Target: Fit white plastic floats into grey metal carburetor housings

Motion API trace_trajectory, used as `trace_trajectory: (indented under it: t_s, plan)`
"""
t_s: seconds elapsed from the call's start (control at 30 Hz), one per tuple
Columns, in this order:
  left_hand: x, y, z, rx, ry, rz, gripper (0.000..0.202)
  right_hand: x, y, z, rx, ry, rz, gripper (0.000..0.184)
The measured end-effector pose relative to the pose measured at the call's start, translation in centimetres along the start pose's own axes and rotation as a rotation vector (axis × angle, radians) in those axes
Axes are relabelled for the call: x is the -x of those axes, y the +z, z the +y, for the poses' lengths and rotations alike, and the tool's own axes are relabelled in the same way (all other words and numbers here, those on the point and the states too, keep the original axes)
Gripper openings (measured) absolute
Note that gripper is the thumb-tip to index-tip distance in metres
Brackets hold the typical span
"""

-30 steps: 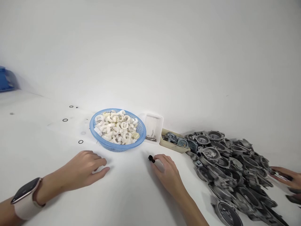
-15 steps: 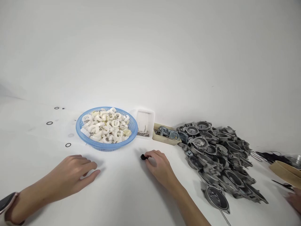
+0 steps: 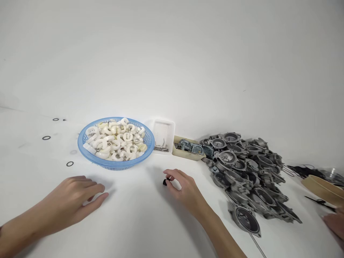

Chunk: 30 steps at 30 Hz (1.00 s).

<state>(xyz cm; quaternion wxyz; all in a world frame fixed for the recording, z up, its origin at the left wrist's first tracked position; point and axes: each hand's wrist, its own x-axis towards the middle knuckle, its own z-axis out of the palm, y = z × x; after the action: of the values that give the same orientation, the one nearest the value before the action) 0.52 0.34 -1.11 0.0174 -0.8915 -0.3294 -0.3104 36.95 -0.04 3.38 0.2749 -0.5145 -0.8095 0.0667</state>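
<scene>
My left hand (image 3: 80, 197) rests over the white tabletop with its fingers slightly bent and the thumb apart, holding nothing. Toward the middle, my right hand (image 3: 182, 188) has a small black part (image 3: 166, 182) at its thumb and fingertips; it looks like a knob or cap, too small to name surely. The index finger is raised a little off it. Beyond my hands stands a blue basket (image 3: 115, 165) full of white curved plastic pieces (image 3: 115, 138) with bits of metal on them.
A white tray (image 3: 164, 125) holds metal pins (image 3: 162, 148). Beside it, a cream bin (image 3: 185, 154) carries grey metal parts. Grey castings (image 3: 247, 172) are heaped at right. Several black rings (image 3: 46, 138) lie at left. Another person's hand (image 3: 334, 222) shows at the right edge, near a tan container (image 3: 319, 188).
The view has shifted slightly, so most things sit further left. My right index finger has lifted and spread a little from the black part. The left hand keeps its pose.
</scene>
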Motion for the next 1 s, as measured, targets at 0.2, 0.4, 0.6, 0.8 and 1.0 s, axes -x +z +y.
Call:
trace_trajectory:
  t_s: [0.2, 0.4, 0.6, 0.8, 1.0]
  plan:
    - [0.1, 0.1, -0.2, -0.079, 0.002, -0.078, 0.027, -0.1, 0.6, -0.1, -0.012, -0.029, -0.043, 0.023]
    - [-0.3, -0.4, 0.0, -0.077, -0.028, -0.125, 0.031, -0.3, 0.4, -0.2, -0.017, -0.045, -0.065, 0.026]
    - [-0.4, -0.7, -0.3, -0.058, -0.071, -0.091, 0.029, -0.3, -0.5, -0.4, 0.023, 0.003, -0.153, 0.032]
    - [-0.3, -0.6, -0.2, -0.049, -0.062, -0.124, 0.03, -0.1, -0.1, -0.4, -0.002, -0.022, -0.187, 0.034]
    - [-0.3, -0.5, -0.2, -0.066, -0.043, -0.116, 0.027, 0.1, 0.0, -1.0, 0.052, -0.045, -0.233, 0.042]
